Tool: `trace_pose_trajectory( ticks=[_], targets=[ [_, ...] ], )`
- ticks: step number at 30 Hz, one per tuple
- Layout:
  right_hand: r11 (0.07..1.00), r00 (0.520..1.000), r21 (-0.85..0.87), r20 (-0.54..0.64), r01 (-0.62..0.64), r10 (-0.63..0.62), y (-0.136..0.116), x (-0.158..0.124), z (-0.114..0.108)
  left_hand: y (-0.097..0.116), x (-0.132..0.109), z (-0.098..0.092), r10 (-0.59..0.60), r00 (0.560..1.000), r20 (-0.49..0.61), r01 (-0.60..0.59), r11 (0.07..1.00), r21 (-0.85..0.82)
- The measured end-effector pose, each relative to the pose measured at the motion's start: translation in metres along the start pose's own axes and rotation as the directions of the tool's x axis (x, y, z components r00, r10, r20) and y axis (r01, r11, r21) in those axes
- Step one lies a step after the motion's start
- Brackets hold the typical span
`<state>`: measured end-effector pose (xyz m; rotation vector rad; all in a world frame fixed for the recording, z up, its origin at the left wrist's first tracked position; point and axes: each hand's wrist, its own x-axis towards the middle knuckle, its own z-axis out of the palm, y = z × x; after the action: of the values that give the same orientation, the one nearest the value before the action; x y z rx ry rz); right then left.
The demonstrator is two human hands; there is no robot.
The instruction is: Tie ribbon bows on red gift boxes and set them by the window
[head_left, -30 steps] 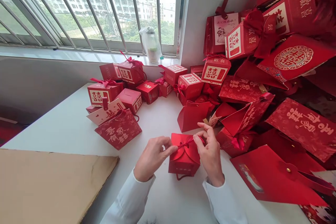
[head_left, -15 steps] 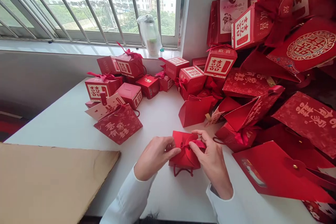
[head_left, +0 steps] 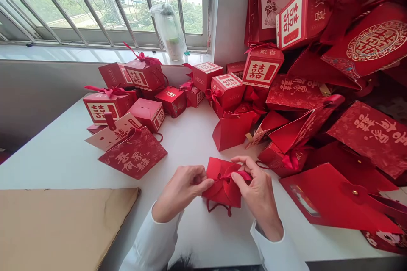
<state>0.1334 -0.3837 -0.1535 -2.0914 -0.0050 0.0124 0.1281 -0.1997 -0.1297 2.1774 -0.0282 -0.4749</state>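
A small red gift box (head_left: 222, 197) stands on the white table between my hands, its folded top flaps facing up. Across its top runs a red ribbon (head_left: 226, 178), knotted near the middle. My left hand (head_left: 184, 188) pinches one end of the ribbon at the box's left side, thumb against fingers. On the other side, my right hand (head_left: 256, 194) is closed on the ribbon's looped part, with the thumb pressing near the knot. A dark red cord handle (head_left: 219, 208) hangs from the box's near side.
Red gift boxes (head_left: 146, 74) and a patterned bag (head_left: 133, 152) stand at the left back. A tall pile of red boxes and bags (head_left: 305, 93) fills the right. Cardboard (head_left: 63, 224) lies at the left front. A plastic-wrapped bottle (head_left: 171, 34) stands on the windowsill.
My left hand has drawn the ribbon end outward to the left, and the ribbon looks straighter. My right hand keeps its hold. The whole view has shifted slightly.
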Motion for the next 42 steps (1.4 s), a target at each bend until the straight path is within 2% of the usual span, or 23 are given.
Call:
trace_pose_trajectory(
  ticks=[5, 11, 21, 25, 28, 32, 37, 42],
  targets=[
    [1.0, 1.0, -0.017, 0.008, -0.005, 0.005, 0.002, 0.003, 0.001, -0.006, 0.005, -0.006, -0.024, 0.997, 0.073, 0.031, 0.994, -0.101],
    [0.999, 0.999, -0.014, -0.046, 0.028, -0.029, 0.003, 0.008, 0.001, -0.018, 0.007, -0.009, -0.032, 0.977, 0.209, 0.074, 0.978, -0.194],
    [0.999, 0.999, -0.032, 0.028, 0.04, -0.039, 0.008, 0.008, -0.005, -0.032, 0.008, -0.008, 0.018, 0.938, 0.347, 0.08, 0.961, -0.265],
    [1.0, 0.999, 0.014, 0.049, 0.012, -0.013, 0.011, 0.007, -0.006, -0.036, 0.008, -0.007, 0.037, 0.939, 0.341, 0.062, 0.959, -0.277],
    [0.999, 0.997, 0.05, 0.071, -0.006, 0.002, 0.011, 0.007, -0.008, -0.036, 0.008, -0.004, 0.023, 0.937, 0.348, 0.099, 0.939, -0.328],
    [1.0, 0.999, 0.017, 0.046, 0.02, -0.021, 0.012, 0.004, -0.012, -0.034, 0.006, -0.003, 0.021, 0.937, 0.35, 0.118, 0.921, -0.371],
    [0.996, 0.997, -0.056, -0.002, 0.07, -0.071, 0.012, -0.001, -0.015, -0.029, 0.004, -0.007, 0.059, 0.953, 0.299, 0.035, 0.953, -0.301],
    [0.997, 0.999, -0.055, 0.01, 0.053, -0.053, 0.012, -0.004, -0.014, -0.031, 0.001, -0.011, 0.04, 0.932, 0.36, 0.056, 0.966, -0.253]
  ],
)
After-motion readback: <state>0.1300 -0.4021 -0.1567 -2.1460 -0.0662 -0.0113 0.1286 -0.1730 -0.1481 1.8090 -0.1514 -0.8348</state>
